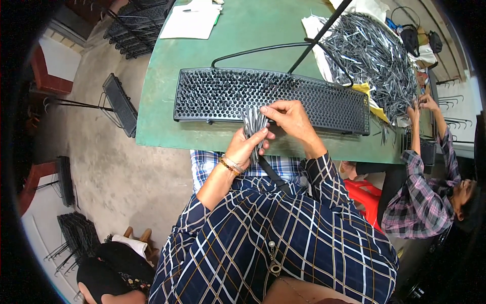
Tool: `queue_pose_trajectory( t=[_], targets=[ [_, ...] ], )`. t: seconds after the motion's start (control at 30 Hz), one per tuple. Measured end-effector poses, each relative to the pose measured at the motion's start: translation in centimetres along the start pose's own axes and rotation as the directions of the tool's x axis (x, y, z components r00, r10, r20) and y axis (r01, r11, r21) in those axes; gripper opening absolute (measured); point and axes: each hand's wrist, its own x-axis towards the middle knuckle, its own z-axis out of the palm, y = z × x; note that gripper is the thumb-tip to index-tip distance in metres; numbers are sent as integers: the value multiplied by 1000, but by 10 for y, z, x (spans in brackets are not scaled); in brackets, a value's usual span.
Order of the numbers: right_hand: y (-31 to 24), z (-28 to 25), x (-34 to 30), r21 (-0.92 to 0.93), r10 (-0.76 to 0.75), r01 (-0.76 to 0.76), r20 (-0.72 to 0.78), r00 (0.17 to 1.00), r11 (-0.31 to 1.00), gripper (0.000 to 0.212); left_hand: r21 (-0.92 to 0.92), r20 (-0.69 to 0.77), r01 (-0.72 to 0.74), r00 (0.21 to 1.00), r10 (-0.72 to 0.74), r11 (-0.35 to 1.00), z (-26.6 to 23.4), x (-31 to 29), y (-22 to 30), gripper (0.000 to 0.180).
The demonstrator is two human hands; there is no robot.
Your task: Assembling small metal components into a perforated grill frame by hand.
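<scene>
My left hand (242,148) is closed round a bundle of slim grey metal pieces (251,121), whose ends fan out above the fingers. At the bundle's upper right, the thumb and fingers of my right hand (293,120) pinch at the tips of the pieces; how many they grip is hidden. Just beyond both hands, a long black rack (324,104) full of round holes lies on the green table (167,134). Dark pieces fill many holes on its left and middle, while holes further right look unfilled. A bent black rod handle (258,49) rises from its far side.
A large heap of similar metal pieces (369,55) lies on sacking at the far right. Beside it, a co-worker's hands (421,105) are busy. White papers (190,23) with a pen lie far left. More black racks (120,104) stand on the floor. A red stool (365,200) is at right.
</scene>
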Motion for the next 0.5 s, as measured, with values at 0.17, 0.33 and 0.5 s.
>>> queue_pose_trajectory(
  t=[0.17,0.33,0.5],
  targets=[
    [5,5,0,28,65,-63,-68,996,998,25,-5,-65,47,997,-47,999,-4,0,-2,20],
    [8,9,1,71,106,-102,-53,993,992,25,-15,-116,-4,993,2,1000,-14,6,-14,18],
    [4,5,-5,62,91,-89,-41,995,994,24,1,-116,-25,993,25,1000,-6,5,-11,17]
  ],
)
